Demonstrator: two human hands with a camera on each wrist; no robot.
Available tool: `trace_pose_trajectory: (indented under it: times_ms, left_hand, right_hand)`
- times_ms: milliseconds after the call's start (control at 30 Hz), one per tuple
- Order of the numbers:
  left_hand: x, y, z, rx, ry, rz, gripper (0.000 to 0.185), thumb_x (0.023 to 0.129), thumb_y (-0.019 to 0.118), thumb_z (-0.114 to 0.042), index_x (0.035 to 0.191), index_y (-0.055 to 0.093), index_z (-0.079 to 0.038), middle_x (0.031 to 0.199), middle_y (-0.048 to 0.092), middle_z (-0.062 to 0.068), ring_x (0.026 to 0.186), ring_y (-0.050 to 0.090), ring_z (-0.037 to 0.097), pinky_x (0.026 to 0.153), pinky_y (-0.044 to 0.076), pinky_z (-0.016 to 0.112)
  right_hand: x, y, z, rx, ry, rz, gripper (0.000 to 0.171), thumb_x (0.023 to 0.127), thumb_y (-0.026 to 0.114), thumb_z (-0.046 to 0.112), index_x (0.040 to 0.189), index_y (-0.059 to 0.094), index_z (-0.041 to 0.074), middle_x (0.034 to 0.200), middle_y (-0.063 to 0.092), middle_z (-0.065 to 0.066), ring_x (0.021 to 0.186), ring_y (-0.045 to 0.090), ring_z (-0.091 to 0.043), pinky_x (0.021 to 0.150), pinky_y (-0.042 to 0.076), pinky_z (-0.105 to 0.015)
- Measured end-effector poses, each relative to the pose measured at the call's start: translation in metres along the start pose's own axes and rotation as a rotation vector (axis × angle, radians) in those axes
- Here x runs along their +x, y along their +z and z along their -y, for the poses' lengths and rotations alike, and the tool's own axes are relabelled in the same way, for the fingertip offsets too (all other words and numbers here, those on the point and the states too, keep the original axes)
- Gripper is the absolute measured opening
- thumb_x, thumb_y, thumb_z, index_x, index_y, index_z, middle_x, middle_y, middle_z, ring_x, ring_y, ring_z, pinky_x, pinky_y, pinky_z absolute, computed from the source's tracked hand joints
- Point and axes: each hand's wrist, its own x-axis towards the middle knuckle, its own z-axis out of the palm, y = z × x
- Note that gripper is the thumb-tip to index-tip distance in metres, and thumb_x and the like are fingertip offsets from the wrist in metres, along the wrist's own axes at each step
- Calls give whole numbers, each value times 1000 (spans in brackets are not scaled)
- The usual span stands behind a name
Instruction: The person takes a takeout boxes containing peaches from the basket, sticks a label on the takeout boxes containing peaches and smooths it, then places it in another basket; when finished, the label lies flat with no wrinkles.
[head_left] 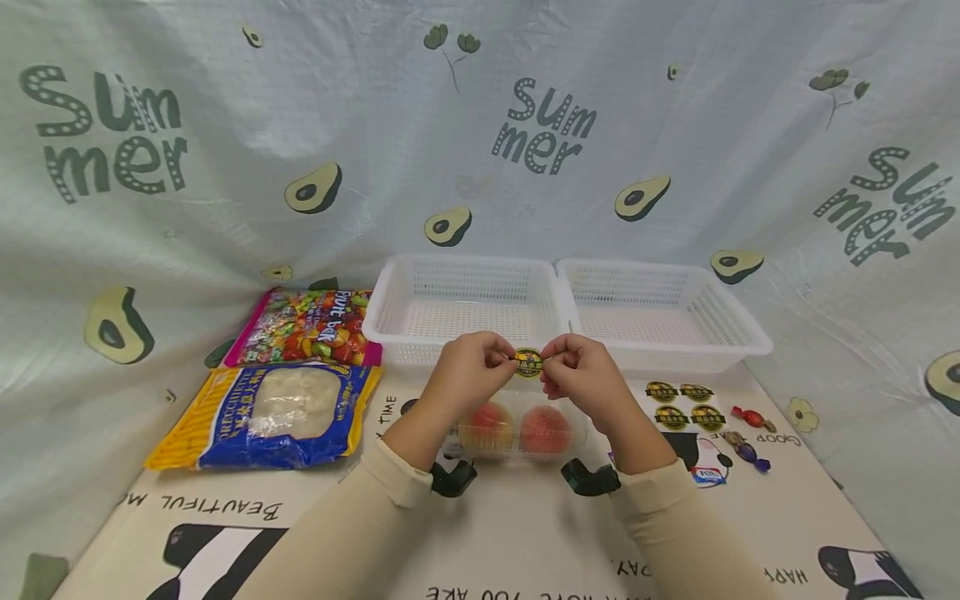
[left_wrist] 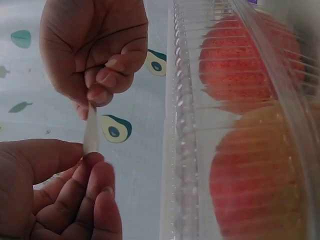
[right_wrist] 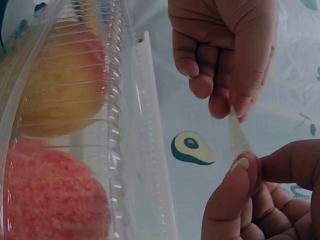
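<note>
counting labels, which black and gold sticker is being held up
The sticker pinched between the left hand and right hand; the other four stickers lie grouped to the right, touched by neither.

Saw a pale table (head_left: 517, 533) with printed words, bearing two baskets (head_left: 397, 352) side by side at the back. Noted at left a pink bag (head_left: 307, 329) behind a pasta bag (head_left: 277, 417); in the middle a clear box (head_left: 515, 452); at right a sticker sheet (head_left: 684, 403), with wrapped candies (head_left: 752, 417) near it.
</note>
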Motion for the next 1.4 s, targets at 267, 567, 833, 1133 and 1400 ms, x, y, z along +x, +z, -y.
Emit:
trace_pose_trajectory:
  times_ms: [267,567,833,1133,1400]
  left_hand:
    - [6,4,12,-2,-137,84,15,89,74,-16,102,75,-9,82,75,-1,70,69,10,62,54,27]
    - [8,5,20,65,-187,124,10,88,72,-14,96,74,-10,72,73,-4,65,68,10,61,53,27]
    - [11,9,28,159,-189,148,9,85,76,-16,92,76,-10,77,73,-4,68,65,12,63,52,28]
    - [14,11,26,281,-152,176,5,80,77,-14,84,76,-12,82,72,-1,71,62,15,63,51,29]
    - [13,12,29,330,-155,188,11,78,82,-18,84,75,-13,83,72,-2,77,62,16,71,53,32]
  right_hand:
    - [8,5,-10,-27,119,34,15,94,58,1,106,59,-7,86,70,-17,69,68,-15,66,62,-29]
    - [15,15,-15,-82,169,66,12,94,59,0,102,61,-8,88,72,-23,68,71,-16,65,62,-30]
    - [22,21,-15,-201,215,84,7,88,64,1,90,66,-5,82,72,-16,66,71,-17,64,62,-32]
    - [27,20,-15,-300,222,128,5,83,63,-1,79,66,-3,72,69,-10,61,67,-15,59,60,-29]
    - [25,16,-13,-384,223,181,5,83,69,-1,80,67,-1,68,64,-7,60,61,-13,56,54,-26]
